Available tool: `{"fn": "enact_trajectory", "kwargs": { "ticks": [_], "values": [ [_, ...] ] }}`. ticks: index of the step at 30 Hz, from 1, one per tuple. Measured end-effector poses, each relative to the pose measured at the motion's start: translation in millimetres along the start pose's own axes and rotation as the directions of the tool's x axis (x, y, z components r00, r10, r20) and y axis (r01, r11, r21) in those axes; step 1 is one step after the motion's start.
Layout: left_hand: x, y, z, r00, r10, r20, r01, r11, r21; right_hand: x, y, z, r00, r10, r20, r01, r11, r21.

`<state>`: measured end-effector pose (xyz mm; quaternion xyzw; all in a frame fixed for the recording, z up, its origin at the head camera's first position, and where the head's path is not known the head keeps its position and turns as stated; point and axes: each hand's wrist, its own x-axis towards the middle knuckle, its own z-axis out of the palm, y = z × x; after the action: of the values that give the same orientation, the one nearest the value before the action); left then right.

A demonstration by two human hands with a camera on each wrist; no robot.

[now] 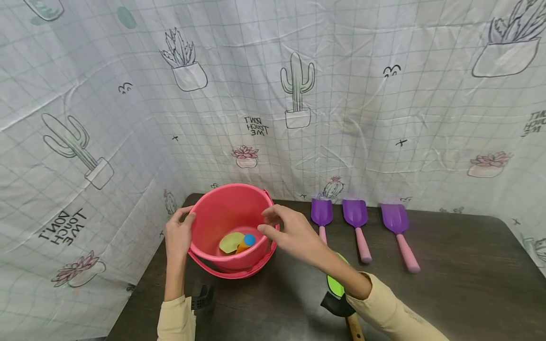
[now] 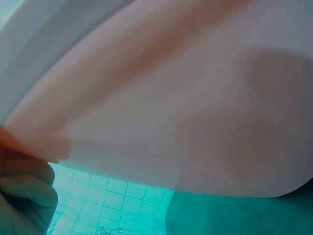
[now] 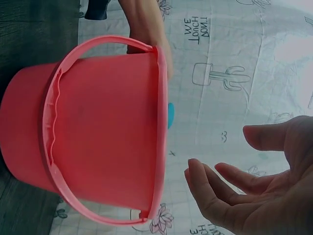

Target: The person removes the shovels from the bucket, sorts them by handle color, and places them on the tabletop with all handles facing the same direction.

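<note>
A pink bucket (image 1: 232, 203) stands at the left of the dark table, its handle (image 1: 256, 270) hanging down the near side. My left hand (image 1: 178, 234) grips the bucket's left rim; the left wrist view shows its curled fingers (image 2: 29, 188) at the wall's edge. Inside lie a pale yellow-green piece (image 1: 231, 242) and an orange thing (image 1: 244, 244) with a blue end (image 1: 250, 240); their kinds are partly hidden. My right hand (image 1: 294, 232) hovers by the right rim, fingers loosely bent, holding nothing. In the right wrist view it is apart from the bucket (image 3: 107, 127).
Three purple shovels with pink handles lie in a row at the back right: a left one (image 1: 322, 212), a middle one (image 1: 355, 213) and a right one (image 1: 395, 219). Under my right forearm lie a lime-green piece (image 1: 335, 286) and a black-headed tool with a wooden handle (image 1: 355, 327). A patterned curtain (image 1: 362, 118) hangs behind.
</note>
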<state>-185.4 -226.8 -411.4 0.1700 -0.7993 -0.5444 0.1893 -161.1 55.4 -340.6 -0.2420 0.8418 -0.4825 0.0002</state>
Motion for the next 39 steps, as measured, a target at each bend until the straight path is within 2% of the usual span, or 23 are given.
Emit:
{"fn": "enact_trajectory", "kwargs": {
  "ticks": [12, 28, 33, 39],
  "values": [
    [-1.0, 1.6, 0.5, 1.0, -0.006, -0.008, 0.006, 1.0, -0.008, 12.6, -10.2, 13.7, 0.998, 0.011, 0.054, -0.013, 0.999, 0.037],
    [-0.2, -0.3, 0.2, 1.0, -0.018, 0.005, 0.018, 1.0, -0.012, 32.6, -7.2, 27.8, 0.987, -0.004, 0.161, 0.002, 1.0, 0.017],
    [0.5, -0.8, 0.0, 1.0, -0.018, 0.008, 0.018, 1.0, -0.003, 39.7, -3.2, 34.3, 0.974, -0.016, 0.225, 0.022, 0.999, -0.024],
    [1.3, 1.3, -2.6, 0.997, -0.06, 0.048, 0.06, 0.998, -0.008, 47.1, 1.0, 42.1, 0.95, -0.056, 0.308, 0.084, 0.993, -0.078]
  ]
}}
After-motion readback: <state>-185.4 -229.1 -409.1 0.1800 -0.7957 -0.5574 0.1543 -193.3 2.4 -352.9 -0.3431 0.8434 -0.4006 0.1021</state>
